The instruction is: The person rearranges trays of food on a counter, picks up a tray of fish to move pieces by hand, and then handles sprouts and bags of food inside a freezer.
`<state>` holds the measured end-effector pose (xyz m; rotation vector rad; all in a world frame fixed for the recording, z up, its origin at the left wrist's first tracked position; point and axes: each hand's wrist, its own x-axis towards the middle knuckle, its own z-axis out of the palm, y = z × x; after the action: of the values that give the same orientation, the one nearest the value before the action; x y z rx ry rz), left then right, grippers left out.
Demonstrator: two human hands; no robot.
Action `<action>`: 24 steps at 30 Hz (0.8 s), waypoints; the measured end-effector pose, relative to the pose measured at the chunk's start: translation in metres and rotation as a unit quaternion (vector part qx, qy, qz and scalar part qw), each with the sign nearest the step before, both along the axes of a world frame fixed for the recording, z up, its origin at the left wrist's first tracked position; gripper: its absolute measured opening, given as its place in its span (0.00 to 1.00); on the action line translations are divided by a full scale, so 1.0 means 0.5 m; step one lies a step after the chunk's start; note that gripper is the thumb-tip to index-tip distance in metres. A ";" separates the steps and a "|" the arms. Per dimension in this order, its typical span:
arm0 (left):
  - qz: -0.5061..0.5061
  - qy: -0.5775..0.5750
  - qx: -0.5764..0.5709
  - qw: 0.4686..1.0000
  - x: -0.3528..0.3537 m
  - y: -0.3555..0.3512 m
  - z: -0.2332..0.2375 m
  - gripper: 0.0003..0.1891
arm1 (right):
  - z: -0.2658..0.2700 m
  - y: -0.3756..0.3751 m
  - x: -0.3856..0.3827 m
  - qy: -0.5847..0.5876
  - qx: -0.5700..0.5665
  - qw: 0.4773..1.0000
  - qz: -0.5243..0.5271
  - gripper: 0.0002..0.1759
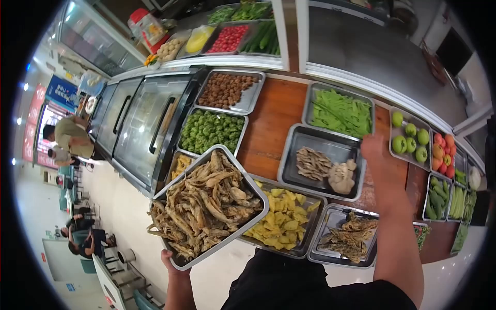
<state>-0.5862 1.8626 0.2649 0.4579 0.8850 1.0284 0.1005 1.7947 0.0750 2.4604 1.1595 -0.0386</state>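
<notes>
My left hand (pixel 170 262) grips the lower left edge of a metal tray (pixel 253 219) piled with fried fish (pixel 206 199); the tray is tilted and overlaps its neighbours. My right hand (pixel 375 147) is at the right rim of a deeper tray (pixel 330 139) holding grey-brown strips (pixel 313 164) and a pale clump (pixel 342 176); its fingers are blurred, so their grip is unclear. Above that tray lies one of green leaves (pixel 341 111). Below are yellow pieces (pixel 281 219) and a tray of brown fried pieces (pixel 351 237).
Brown balls (pixel 226 90) and green balls (pixel 212 130) fill trays beside the glass-lidded cabinet (pixel 150 121). Green apples (pixel 411 137), tomatoes (pixel 443 155) and cucumbers (pixel 437 196) are at right. Several people are in the room at left, one standing (pixel 75 135).
</notes>
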 end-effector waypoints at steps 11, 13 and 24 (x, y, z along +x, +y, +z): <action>-0.079 0.017 -0.014 0.997 0.061 0.082 -0.041 0.40 | 0.001 -0.217 0.074 -0.052 0.144 0.987 0.045 0.16; -0.105 0.005 -0.035 0.994 0.068 0.107 -0.071 0.41 | 0.041 -0.186 0.017 -0.059 0.176 0.981 0.047 0.17; -0.287 -0.012 -0.080 0.955 0.240 0.235 -0.191 0.44 | 0.170 -0.076 -0.455 0.797 0.413 0.283 -0.337 0.23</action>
<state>-0.4663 1.9803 0.1694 0.5241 0.7423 0.4253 -0.1271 1.7569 0.1599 2.7656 -0.0484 -3.5994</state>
